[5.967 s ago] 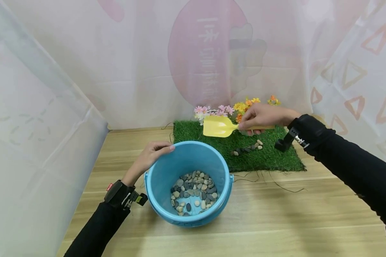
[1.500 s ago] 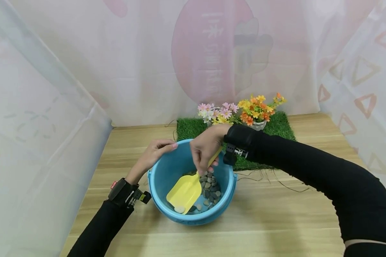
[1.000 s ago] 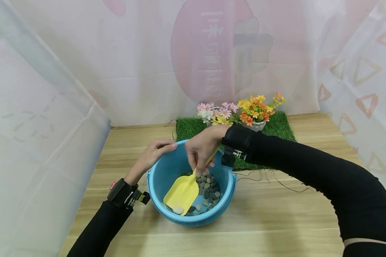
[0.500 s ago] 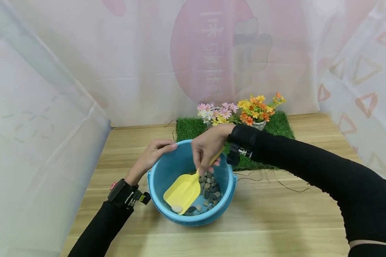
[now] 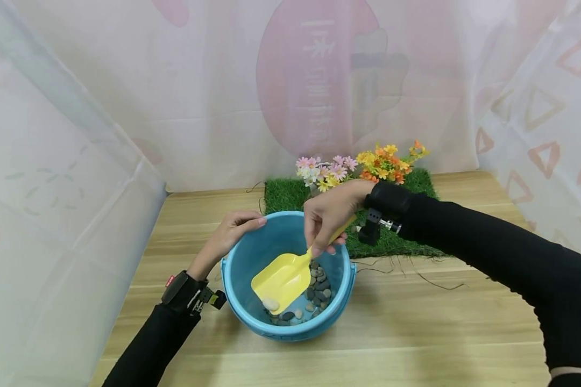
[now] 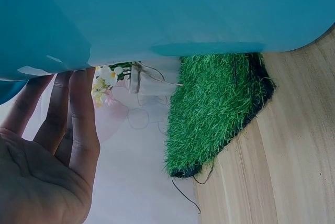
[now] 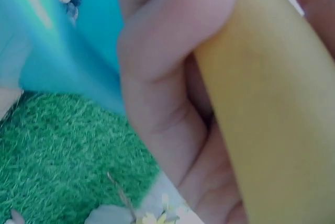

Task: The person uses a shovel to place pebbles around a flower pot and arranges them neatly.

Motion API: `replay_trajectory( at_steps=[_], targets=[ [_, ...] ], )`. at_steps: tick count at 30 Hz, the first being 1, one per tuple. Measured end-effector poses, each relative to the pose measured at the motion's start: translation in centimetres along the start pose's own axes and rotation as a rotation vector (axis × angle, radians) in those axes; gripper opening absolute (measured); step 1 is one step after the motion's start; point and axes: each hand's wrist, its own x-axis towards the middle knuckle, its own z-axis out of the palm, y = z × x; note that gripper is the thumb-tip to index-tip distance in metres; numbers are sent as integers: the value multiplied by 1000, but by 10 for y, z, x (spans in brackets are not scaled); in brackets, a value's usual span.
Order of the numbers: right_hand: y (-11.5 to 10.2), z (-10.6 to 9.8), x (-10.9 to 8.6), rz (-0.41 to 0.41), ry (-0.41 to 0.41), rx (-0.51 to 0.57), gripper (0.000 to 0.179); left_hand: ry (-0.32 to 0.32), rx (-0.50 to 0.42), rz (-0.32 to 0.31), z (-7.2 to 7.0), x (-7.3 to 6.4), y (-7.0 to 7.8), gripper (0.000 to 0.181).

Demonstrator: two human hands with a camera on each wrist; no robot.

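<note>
My right hand (image 5: 334,212) grips the handle of a yellow toy shovel (image 5: 281,282), its fingers curled round it; in the right wrist view the yellow handle (image 7: 267,103) fills the palm. The blade slants down inside a blue bucket (image 5: 252,252), with one pale pebble (image 5: 270,304) at its front edge. Grey and tan pebbles (image 5: 321,286) cover part of the bucket floor, some hidden beneath the blade. My left hand (image 5: 227,236) holds the bucket's far left rim, thumb over the edge; in the left wrist view its fingers (image 6: 81,114) touch the outer wall.
Behind the bucket lies a green artificial grass mat (image 5: 285,193), bearing pots of pink-white flowers (image 5: 326,171) and orange-yellow flowers (image 5: 389,163). Loose dark strands trail from its edge over the wooden table (image 5: 416,333). Printed cloth walls (image 5: 213,97) enclose the back and sides.
The shovel went from above the grass mat down into the bucket, and now carries a pale pebble. Over the last half second my right hand has drawn it up and rightward. The left hand stays put.
</note>
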Motion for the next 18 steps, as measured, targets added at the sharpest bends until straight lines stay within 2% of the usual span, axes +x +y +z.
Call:
replay_trajectory(
  at_steps=[7,13,18],
  targets=[
    [13,-3,-33,11,70,41,18,2,-2,-21,0,0,-1,21],
    [27,-6,-63,-10,137,76,17,-4,8,-1,-1,0,-3,21],
    [37,-5,-88,28,179,129,18,1,23,13,-3,1,-3,21]
  ],
)
